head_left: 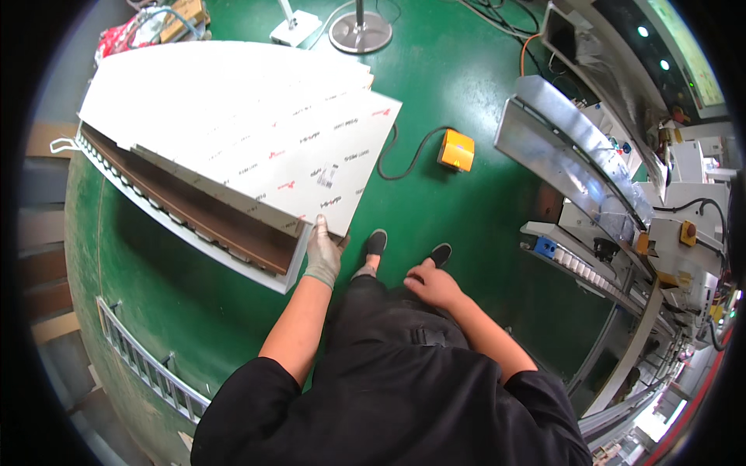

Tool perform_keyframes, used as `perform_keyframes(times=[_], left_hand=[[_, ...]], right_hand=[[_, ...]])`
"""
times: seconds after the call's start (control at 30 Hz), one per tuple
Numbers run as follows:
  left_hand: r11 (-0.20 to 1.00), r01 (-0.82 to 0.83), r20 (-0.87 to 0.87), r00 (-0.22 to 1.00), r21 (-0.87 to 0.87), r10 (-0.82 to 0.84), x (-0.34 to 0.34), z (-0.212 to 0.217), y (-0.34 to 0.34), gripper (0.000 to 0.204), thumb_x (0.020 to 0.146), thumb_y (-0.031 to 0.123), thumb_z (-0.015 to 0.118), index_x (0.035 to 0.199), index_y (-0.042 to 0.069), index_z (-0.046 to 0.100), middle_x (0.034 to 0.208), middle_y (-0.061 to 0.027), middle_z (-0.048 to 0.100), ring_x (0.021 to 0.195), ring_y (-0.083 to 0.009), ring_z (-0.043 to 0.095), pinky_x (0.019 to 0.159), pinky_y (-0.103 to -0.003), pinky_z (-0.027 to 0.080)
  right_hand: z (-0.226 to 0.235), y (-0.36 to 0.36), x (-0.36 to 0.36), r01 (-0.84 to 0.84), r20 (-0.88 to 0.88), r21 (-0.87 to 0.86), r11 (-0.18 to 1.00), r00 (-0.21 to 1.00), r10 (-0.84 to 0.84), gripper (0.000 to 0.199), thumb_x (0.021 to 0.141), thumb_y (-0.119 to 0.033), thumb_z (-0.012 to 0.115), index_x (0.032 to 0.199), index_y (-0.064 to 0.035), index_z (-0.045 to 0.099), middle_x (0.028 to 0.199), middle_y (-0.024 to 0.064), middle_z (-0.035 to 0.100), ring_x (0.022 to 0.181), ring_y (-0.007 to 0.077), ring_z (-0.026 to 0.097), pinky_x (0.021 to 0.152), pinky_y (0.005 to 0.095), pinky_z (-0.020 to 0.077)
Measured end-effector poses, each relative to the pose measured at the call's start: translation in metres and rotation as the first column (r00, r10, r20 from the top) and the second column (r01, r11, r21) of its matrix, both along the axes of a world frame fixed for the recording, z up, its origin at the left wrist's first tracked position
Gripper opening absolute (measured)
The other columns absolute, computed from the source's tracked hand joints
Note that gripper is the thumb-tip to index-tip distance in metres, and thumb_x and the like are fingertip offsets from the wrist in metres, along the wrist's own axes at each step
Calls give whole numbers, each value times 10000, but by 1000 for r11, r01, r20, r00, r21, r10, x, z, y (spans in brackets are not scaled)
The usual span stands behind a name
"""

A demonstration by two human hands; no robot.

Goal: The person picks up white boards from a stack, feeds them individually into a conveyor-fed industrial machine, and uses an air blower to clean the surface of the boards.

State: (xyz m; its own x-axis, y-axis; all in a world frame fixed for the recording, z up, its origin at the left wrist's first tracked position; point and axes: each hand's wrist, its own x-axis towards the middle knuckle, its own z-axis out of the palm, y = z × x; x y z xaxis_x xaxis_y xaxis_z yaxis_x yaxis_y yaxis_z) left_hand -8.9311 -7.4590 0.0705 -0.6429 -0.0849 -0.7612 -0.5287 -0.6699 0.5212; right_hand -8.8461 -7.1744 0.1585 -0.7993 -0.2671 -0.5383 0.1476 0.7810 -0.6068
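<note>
Green floor (466, 225) takes up most of the view; a stack of large white panels (233, 116) lies on a low roller rack (155, 206) at upper left, the rack's long edge running from far left down toward the person. Top panel (311, 167) is white with scattered small red and grey printed marks, rectangular, its near corner lifted clear of the sheets below, so a wedge-shaped gap opens along the near edge and shows brown board faces (210, 225) underneath. Left hand (322, 252), in a pale grey glove, arm stretched forward and bare to the short black sleeve, sits at that raised near corner; fingers appear to be under the panel with the thumb up against its edge, closed on the corner. Right hand (431, 283) is bare, resting on the person's right thigh, fingers loosely bent and holding nothing. Two black shoes (408, 247) stand on the floor just beyond the hands, close to the rack's near end. To the right of the panel's free edge lies open floor, crossed by a black cable (408, 159) leading to a yellow foot pedal (456, 150). Further right, a grey metal machine with a conveyor rail (575, 167) bounds the space. A round stand base (359, 33) sits beyond the stack's far edge.
</note>
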Motion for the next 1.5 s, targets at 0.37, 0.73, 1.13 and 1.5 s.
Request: perform_keyframes(times=[0.37,0.73,1.13,1.5], left_hand=[[983,160,17,987,-96,-159,7,24,-6,440,1062,446,524,1171,21,563,1024,-113,691,852,-219,690,745,-358,579],[938,342,42,939,-59,-340,86,40,-11,640,1006,495,604,1388,-9,505,1300,-166,607,1154,-297,608,968,-456,541],[866,-462,-231,836,194,498,-45,80,-170,505,1058,463,471,1358,72,584,1352,-78,640,1226,-286,611,1060,-464,489],[897,-325,-243,883,298,401,-63,71,-170,530,1053,473,424,1435,117,518,1448,-78,571,1331,-317,529,1138,-531,395]], right_hand=[[-36,-39,-41,610,558,-240,755,724,-407,399,1045,-390,544,1231,-49,635,1051,59,712,902,152,669,750,311,521],[-17,-95,-95,940,696,-341,25,271,-665,413,1006,-143,630,1372,-19,485,1297,149,619,1139,330,635,964,519,546],[60,-38,-82,772,501,-605,196,560,-660,328,1002,-142,639,1282,13,567,1208,114,684,1057,231,675,940,391,542],[149,149,-1,851,655,-487,-197,207,-726,394,1041,-238,513,1331,25,558,1282,167,663,1162,343,645,1022,484,509]])
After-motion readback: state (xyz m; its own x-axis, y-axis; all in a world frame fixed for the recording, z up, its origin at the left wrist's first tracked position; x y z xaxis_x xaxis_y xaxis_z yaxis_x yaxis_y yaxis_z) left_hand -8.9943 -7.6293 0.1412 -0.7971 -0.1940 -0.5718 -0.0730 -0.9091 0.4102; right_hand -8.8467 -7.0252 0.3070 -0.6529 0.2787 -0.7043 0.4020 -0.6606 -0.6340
